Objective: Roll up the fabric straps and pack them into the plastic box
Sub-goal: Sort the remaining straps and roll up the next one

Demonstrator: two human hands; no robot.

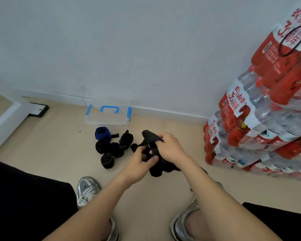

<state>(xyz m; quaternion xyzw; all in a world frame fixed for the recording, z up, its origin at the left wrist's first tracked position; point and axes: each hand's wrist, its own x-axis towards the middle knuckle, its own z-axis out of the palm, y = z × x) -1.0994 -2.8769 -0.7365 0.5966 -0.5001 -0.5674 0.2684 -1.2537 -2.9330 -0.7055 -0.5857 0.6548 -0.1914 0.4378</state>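
Clear plastic box (108, 121) stands at the floor's wall edge, lid seemingly on. Rolled straps (115, 149) lie just before it, unpacked. Left hand (139, 165) and right hand (171, 147) both pinch a black strap (149, 135). Rolling is in hand; the next move calls for tight, even winding.

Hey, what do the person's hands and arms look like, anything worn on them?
Nothing worn: the left hand and right hand are bare, without gloves. Both forearms are uncovered, no sleeves in view, and no watch, bracelet or ring shows.
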